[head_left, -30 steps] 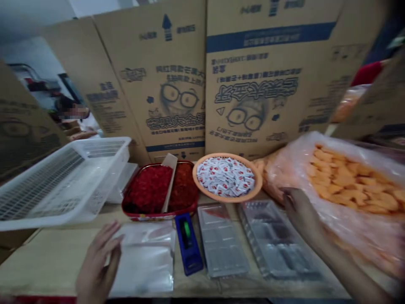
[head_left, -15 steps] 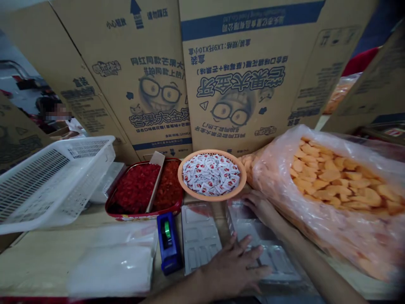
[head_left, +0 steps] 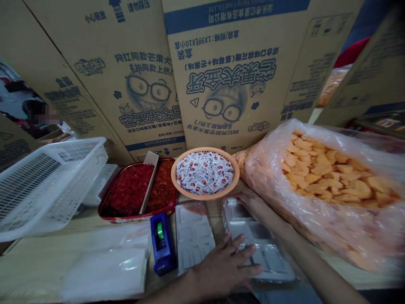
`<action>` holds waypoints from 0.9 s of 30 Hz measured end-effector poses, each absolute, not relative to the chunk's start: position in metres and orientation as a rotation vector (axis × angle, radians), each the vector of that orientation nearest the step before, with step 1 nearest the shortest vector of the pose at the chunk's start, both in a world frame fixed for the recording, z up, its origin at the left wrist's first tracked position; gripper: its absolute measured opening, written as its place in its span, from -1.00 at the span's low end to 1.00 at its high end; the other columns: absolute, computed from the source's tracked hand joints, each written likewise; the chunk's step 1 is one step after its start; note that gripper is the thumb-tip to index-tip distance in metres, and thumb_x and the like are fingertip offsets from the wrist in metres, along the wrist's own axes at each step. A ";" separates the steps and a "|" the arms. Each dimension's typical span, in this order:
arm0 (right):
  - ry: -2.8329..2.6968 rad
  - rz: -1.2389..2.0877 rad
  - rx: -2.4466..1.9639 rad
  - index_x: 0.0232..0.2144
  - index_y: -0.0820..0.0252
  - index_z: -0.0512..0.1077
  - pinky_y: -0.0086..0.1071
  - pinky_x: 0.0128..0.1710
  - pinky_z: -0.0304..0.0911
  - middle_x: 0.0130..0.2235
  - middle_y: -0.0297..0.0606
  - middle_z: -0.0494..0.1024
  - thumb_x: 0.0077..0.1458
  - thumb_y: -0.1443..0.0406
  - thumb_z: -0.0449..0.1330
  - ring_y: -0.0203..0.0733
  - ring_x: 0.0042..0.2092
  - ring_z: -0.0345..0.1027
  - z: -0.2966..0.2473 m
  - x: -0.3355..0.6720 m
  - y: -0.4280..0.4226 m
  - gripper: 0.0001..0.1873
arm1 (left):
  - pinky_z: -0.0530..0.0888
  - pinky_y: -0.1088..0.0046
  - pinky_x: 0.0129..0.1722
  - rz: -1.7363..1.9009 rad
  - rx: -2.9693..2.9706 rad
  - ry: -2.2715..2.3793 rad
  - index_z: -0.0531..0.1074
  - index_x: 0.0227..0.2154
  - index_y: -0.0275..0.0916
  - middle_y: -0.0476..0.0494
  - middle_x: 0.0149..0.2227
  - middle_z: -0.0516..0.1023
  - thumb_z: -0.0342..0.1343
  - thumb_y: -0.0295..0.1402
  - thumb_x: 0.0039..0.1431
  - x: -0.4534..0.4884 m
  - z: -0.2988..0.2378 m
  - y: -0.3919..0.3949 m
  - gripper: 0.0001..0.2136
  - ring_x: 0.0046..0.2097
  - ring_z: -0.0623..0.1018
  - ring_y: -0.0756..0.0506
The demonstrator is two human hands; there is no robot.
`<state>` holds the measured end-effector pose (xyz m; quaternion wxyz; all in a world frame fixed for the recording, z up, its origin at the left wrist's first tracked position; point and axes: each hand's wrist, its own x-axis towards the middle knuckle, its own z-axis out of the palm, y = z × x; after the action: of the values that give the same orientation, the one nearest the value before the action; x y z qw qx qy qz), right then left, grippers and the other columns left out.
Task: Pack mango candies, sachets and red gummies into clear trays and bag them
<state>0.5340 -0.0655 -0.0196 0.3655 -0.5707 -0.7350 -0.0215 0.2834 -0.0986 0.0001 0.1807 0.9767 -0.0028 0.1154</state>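
Two stacks of clear plastic compartment trays lie side by side on the table, one on the left and one on the right. My left hand lies flat with spread fingers across the near ends of both stacks, open. My right hand reaches to the far end of the right stack, its fingers curled on the rim, just below an orange bowl full of small white and red sachets.
A big clear bag of orange chips fills the right side. A red tin of red dried pieces, a blue tape dispenser, flat plastic bags and a white basket stand left. Cardboard boxes wall the back. Another person sits far left.
My left hand left the plastic bags and crossed right onto the trays. My right hand slid from the chip bag to the right stack's far end. The view tilted down and right.
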 end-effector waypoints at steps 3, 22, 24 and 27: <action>-1.923 -0.114 -1.471 -0.41 0.14 0.51 -0.24 -0.40 0.32 -0.43 -0.21 0.49 0.20 0.34 0.00 -0.11 -0.38 0.36 -0.017 0.535 -0.068 -0.71 | -0.03 0.01 0.27 0.318 2.693 0.013 0.15 0.19 -0.04 -0.18 0.28 0.14 0.03 -0.23 0.19 0.284 0.002 -0.099 -0.51 0.34 -0.05 -0.23; -1.709 -0.265 -1.434 -0.19 0.16 0.46 -0.25 -0.28 0.34 -0.30 -0.17 0.48 0.23 0.33 -0.01 -0.12 -0.24 0.37 0.029 0.533 -0.100 -0.76 | -0.03 -0.02 0.27 0.671 2.112 0.292 -0.04 0.27 -0.01 -0.23 0.36 -0.19 0.13 -0.13 0.09 0.295 0.004 -0.108 -0.29 0.35 -0.19 -0.29; -1.673 -0.255 -1.426 -0.17 0.14 0.44 -0.28 -0.28 0.34 -0.30 -0.18 0.47 0.24 0.32 0.00 -0.14 -0.23 0.36 0.047 0.523 -0.109 -0.77 | 0.08 0.02 0.25 0.775 1.675 0.462 -0.18 0.29 0.01 -0.26 0.35 -0.13 0.17 -0.12 0.05 0.308 0.007 -0.113 -0.18 0.34 -0.03 -0.28; -1.705 -0.234 -1.350 -0.11 0.13 0.40 -0.31 -0.24 0.34 -0.24 -0.18 0.46 0.25 0.31 0.00 -0.16 -0.17 0.35 0.072 0.510 -0.119 -0.77 | 0.38 0.07 0.04 0.624 1.047 0.528 -0.10 0.26 -0.05 -0.36 0.17 0.27 0.29 -0.14 -0.09 0.326 0.019 -0.115 -0.11 0.10 0.42 -0.30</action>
<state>0.5104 -0.1190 0.0717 0.4593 -0.5483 -0.6924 -0.0951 0.3264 -0.1152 0.0194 0.7875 0.4858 0.2451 0.2894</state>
